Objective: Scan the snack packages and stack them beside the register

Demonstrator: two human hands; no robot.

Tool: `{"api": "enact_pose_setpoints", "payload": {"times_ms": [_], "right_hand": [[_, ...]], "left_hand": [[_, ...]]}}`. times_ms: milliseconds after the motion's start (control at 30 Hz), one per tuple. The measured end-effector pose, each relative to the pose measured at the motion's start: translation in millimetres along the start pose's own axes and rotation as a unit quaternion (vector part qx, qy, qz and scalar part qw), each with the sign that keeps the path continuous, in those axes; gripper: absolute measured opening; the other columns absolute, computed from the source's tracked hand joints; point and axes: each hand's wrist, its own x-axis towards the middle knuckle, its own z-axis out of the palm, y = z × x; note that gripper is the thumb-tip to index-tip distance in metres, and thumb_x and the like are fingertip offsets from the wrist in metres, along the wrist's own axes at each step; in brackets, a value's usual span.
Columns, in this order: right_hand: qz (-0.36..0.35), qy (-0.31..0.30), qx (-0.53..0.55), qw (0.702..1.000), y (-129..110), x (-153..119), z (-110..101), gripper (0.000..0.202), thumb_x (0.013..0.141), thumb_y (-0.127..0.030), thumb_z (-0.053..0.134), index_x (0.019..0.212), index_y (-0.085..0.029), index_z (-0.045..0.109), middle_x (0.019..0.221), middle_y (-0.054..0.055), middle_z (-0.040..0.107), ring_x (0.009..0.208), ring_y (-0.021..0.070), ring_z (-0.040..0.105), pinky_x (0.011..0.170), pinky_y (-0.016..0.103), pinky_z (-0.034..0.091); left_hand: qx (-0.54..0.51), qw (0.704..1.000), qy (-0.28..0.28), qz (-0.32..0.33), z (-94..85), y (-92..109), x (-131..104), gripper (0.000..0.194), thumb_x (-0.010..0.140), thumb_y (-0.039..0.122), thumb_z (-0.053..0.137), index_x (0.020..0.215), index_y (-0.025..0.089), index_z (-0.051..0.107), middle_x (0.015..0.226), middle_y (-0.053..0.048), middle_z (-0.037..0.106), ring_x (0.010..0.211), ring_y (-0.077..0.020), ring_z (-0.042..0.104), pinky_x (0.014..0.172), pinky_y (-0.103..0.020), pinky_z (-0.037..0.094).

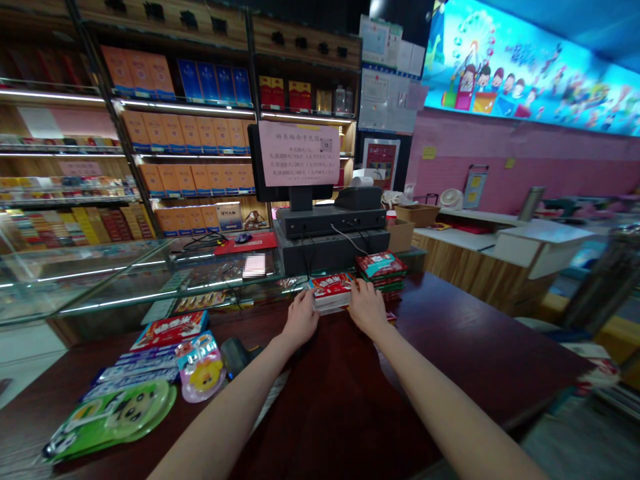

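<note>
Both hands hold a small stack of red and white snack packets point(332, 285) between them, at the far side of the dark red table point(340, 400). My left hand point(301, 317) grips the stack's left end with bent fingers. On the right end, my right hand point(367, 305) has its fingers closed round the edge. Just behind my right hand stands a taller pile of red and teal packets point(383, 267). A few packet edges show under and beside my right hand.
Left on the table lie a red packet point(173, 330), blue-purple packets point(140, 367), a green panda package point(115, 413), a pink-yellow package point(203, 373) and a dark scanner point(236, 357). Behind are a glass counter point(115, 280) and a monitor with a pink sign point(299, 155).
</note>
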Motion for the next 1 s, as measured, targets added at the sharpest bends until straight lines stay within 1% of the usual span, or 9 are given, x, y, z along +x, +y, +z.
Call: {"api": "enact_pose_setpoints", "payload": {"times_ms": [133, 267, 400, 500, 700, 1000], "right_hand": [[0.001, -0.006, 0.006, 1.0, 2, 2, 3, 0.047, 0.091, -0.013, 0.046, 0.137, -0.009, 0.05, 0.138, 0.019, 0.053, 0.114, 0.0294, 0.047, 0.088, 0.039, 0.041], [0.004, -0.015, 0.013, 1.0, 3, 3, 4, 0.051, 0.088, -0.012, 0.047, 0.138, -0.008, 0.048, 0.14, 0.019, 0.052, 0.115, 0.0297, 0.047, 0.089, 0.04, 0.041], [0.009, -0.025, 0.022, 0.999, 3, 4, 3, 0.055, 0.086, -0.013, 0.051, 0.14, -0.009, 0.046, 0.142, 0.019, 0.051, 0.117, 0.0298, 0.046, 0.09, 0.04, 0.041], [0.014, -0.031, 0.029, 0.999, 3, 4, 2, 0.054, 0.087, -0.013, 0.051, 0.14, -0.009, 0.046, 0.141, 0.02, 0.051, 0.117, 0.03, 0.047, 0.09, 0.04, 0.042], [0.017, -0.029, 0.029, 0.999, 3, 4, 2, 0.051, 0.089, -0.009, 0.045, 0.14, -0.006, 0.047, 0.14, 0.02, 0.052, 0.117, 0.03, 0.048, 0.089, 0.04, 0.043], [0.02, -0.024, 0.029, 0.999, 3, 4, 3, 0.05, 0.091, -0.013, 0.046, 0.14, -0.008, 0.048, 0.139, 0.019, 0.054, 0.116, 0.0295, 0.048, 0.089, 0.039, 0.043]], "left_hand": [[0.004, 1.0, -0.003, 0.003, 2.1, 0, 1, 0.063, 0.084, 0.012, 0.051, 0.145, 0.021, 0.038, 0.149, -0.013, 0.048, 0.143, -0.0247, 0.035, 0.115, -0.042, 0.033], [0.005, 1.0, -0.002, 0.009, 3.9, 1, 0, 0.063, 0.084, 0.011, 0.052, 0.145, 0.02, 0.039, 0.149, -0.012, 0.048, 0.143, -0.0239, 0.035, 0.114, -0.04, 0.034], [0.01, 1.0, 0.005, 0.006, 3.2, 2, 1, 0.06, 0.086, 0.015, 0.055, 0.144, 0.021, 0.04, 0.147, -0.012, 0.05, 0.142, -0.0235, 0.037, 0.113, -0.039, 0.035], [0.02, 1.0, 0.018, -0.004, 0.4, 3, 3, 0.057, 0.087, 0.018, 0.058, 0.142, 0.02, 0.043, 0.145, -0.012, 0.052, 0.139, -0.0241, 0.04, 0.112, -0.038, 0.036], [0.046, 0.998, 0.049, -0.012, -5.8, 9, 7, 0.049, 0.087, 0.015, 0.06, 0.134, 0.023, 0.05, 0.139, -0.01, 0.057, 0.133, -0.0242, 0.044, 0.109, -0.038, 0.037], [0.07, 0.995, 0.061, -0.02, -4.7, 10, 14, 0.045, 0.088, 0.012, 0.054, 0.132, 0.023, 0.051, 0.131, -0.01, 0.061, 0.127, -0.0252, 0.047, 0.102, -0.038, 0.041]]}}
